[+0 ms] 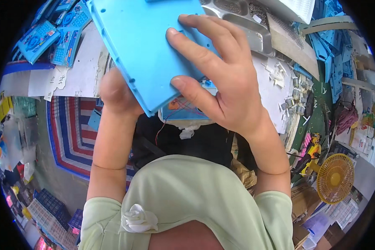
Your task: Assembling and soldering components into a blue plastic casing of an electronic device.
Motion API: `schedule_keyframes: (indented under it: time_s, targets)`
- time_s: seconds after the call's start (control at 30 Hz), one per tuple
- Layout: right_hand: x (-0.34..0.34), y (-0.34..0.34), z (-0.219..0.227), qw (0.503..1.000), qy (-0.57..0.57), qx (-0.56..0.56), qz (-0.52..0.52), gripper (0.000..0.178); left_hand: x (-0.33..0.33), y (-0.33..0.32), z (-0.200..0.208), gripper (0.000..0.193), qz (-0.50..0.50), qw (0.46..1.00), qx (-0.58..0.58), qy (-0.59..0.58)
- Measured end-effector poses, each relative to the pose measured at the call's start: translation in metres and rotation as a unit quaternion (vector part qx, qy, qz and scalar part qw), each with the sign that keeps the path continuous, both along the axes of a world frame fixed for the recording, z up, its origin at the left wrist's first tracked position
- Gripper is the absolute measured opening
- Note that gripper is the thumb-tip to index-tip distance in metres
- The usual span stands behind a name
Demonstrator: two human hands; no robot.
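Observation:
A light-blue plastic panel point(150, 54), with small holes along its rim, is raised and tilted in front of me. My right hand point(231, 79) lies over its right side, fingers spread, with the fingertips and thumb touching its face. At the panel's left edge is my left hand point(120, 92), blurred and curled, its fingers mostly hidden behind the panel, seemingly gripping it. Below the panel, a blue open casing point(185, 113) with thin red wires shows in part near my lap.
Blue toy-like casings point(39, 41) are heaped at the far left. A metal tray point(254, 35) of small parts stands at the back, with white plastic pieces point(276, 74) and small metal parts point(298, 96) to the right. A yellow fan point(335, 178) stands at the lower right.

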State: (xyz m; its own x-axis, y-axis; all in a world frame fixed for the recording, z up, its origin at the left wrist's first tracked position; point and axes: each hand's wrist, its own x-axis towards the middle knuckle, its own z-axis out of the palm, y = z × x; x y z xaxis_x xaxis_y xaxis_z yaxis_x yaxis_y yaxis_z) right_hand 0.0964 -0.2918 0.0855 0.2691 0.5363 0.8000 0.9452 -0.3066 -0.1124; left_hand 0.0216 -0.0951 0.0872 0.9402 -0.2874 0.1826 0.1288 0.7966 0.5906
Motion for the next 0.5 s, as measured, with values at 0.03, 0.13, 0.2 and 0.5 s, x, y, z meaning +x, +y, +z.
schedule_keyframes:
  time_s: [0.03, 0.13, 0.2, 0.5]
  targets:
    - [-0.003, -0.002, -0.006, 0.999, 0.029, 0.027, -0.007, 0.045, -0.002, 0.002, 0.008, 0.069, 0.023, 0.994, 0.102, 0.028]
    - [-0.038, -0.017, 0.002, 0.918, 0.352, 0.171, -0.063, 0.051, -0.001, 0.011, 0.005, 0.051, 0.021, 0.978, 0.18, 0.106]
    - [-0.062, -0.029, 0.012, 0.8, 0.556, 0.214, -0.079, 0.057, 0.001, -0.002, 0.006, 0.052, 0.068, 0.952, 0.269, 0.128]
    - [-0.125, -0.043, -0.039, 0.859, 0.429, -0.06, -0.273, 0.06, -0.024, -0.004, -0.043, 0.074, 0.206, 0.651, 0.714, -0.155]
